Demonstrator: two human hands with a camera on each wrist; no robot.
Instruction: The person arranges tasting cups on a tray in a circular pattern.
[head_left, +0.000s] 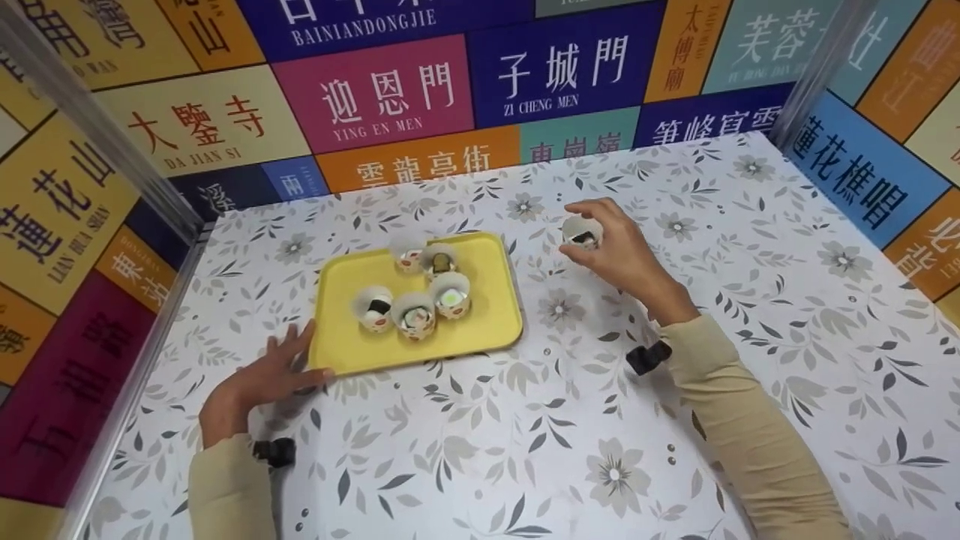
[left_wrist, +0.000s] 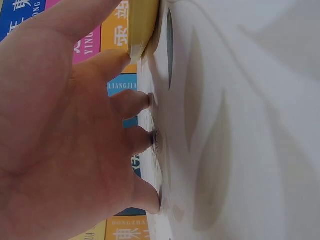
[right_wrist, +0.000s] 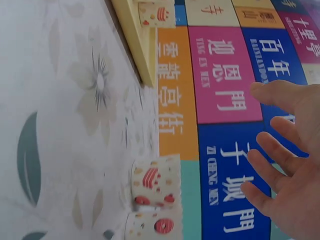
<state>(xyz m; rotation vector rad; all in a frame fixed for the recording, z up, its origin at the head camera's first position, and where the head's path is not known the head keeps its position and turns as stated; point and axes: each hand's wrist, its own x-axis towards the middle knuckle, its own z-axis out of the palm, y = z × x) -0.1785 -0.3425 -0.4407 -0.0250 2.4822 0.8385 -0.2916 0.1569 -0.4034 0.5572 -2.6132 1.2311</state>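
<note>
My left hand (head_left: 274, 367) is at the left end of a yellow tray (head_left: 480, 330), fingers spread, the thumb at its near corner. In the left wrist view, a fingertip meets the tray's side (left_wrist: 142, 30). Several patterned paper cups stand on the tray, among them a cup with a black-and-white piece (head_left: 373, 319) and one with a pale-green centre (head_left: 451, 300). To the tray's right, my right hand (head_left: 622, 244) overlaps another paper cup (head_left: 574, 227). The right wrist view has this hand's spread fingers (right_wrist: 265, 167) apart from two cups, a nearer one (right_wrist: 152, 227) and a farther one (right_wrist: 156, 182).
A white tabletop (head_left: 495, 450) with grey leaves and flowers lies beneath everything. Colourful panels with Chinese lettering (head_left: 375, 97) rise behind the table and along both sides. A dark band device (head_left: 649, 358) sits at my right cuff, a similar device (head_left: 276, 452) at the left.
</note>
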